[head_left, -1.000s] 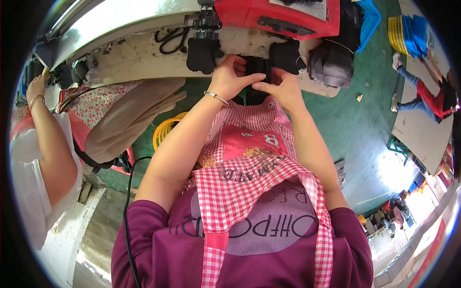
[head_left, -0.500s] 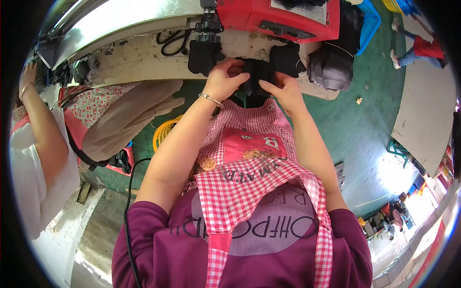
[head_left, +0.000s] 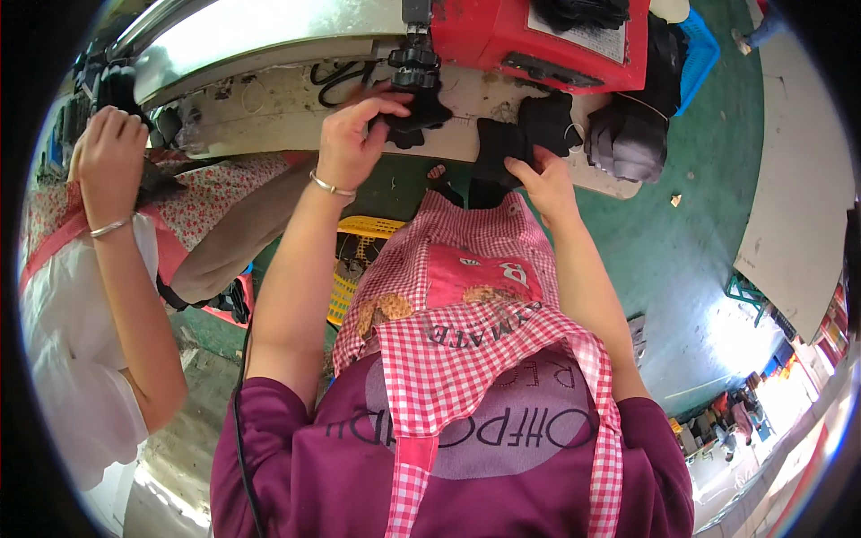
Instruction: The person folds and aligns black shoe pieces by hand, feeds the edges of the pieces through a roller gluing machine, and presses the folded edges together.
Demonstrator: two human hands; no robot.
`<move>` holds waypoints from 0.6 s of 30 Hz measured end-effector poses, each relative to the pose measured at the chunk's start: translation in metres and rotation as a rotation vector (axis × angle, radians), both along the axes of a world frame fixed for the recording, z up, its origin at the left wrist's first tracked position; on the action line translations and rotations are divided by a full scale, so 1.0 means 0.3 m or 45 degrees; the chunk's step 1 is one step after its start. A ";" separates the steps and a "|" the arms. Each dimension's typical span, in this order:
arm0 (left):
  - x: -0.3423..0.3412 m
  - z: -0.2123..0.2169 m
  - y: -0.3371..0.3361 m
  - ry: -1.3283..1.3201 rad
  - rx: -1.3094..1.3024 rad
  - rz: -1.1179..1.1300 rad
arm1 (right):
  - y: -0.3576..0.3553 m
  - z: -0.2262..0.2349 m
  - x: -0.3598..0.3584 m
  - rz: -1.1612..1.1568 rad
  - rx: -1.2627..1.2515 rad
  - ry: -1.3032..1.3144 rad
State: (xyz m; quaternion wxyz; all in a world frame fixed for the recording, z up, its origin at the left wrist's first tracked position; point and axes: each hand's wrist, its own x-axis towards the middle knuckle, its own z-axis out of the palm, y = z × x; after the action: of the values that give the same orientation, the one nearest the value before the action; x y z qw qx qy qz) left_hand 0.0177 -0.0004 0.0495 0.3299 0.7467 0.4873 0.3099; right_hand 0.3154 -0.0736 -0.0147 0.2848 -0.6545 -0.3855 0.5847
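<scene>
My left hand point(head_left: 352, 134), with a bracelet on its wrist, is raised to the worktable's front edge and grips a piece of black fabric point(head_left: 420, 115) just under the red machine point(head_left: 538, 40). My right hand point(head_left: 544, 184) holds a second black fabric piece point(head_left: 513, 143) that hangs over the table edge point(head_left: 287, 108) in front of my red checked apron point(head_left: 466, 296). The two hands are apart, each with its own piece.
A co-worker stands at my left, one hand point(head_left: 112, 161) raised on dark cloth. A grey bundle point(head_left: 628, 139) lies at the table's right end beside a blue crate point(head_left: 695, 54). A yellow basket point(head_left: 354, 260) sits below on the green floor point(head_left: 682, 260).
My hands were close together on one dark bundle at the table edge. Now they have parted: the left has moved up and left with a black piece, the right stays lower.
</scene>
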 end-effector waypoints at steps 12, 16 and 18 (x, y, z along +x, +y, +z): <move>0.224 -0.059 -0.142 -0.389 -0.754 0.080 | 0.005 0.012 -0.024 0.045 0.099 -0.218; 0.306 -0.067 -0.166 -0.092 -0.629 0.094 | 0.011 0.107 -0.030 0.072 0.062 -0.299; 0.317 -0.056 -0.161 -0.050 -0.637 0.108 | -0.001 0.054 -0.014 -0.040 0.049 -0.074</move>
State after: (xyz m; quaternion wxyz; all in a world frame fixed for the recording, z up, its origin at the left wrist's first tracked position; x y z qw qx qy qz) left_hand 0.1126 -0.0487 0.0326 0.5005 0.6146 0.5734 0.2077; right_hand 0.3111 -0.0738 0.0014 0.2953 -0.6715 -0.3945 0.5535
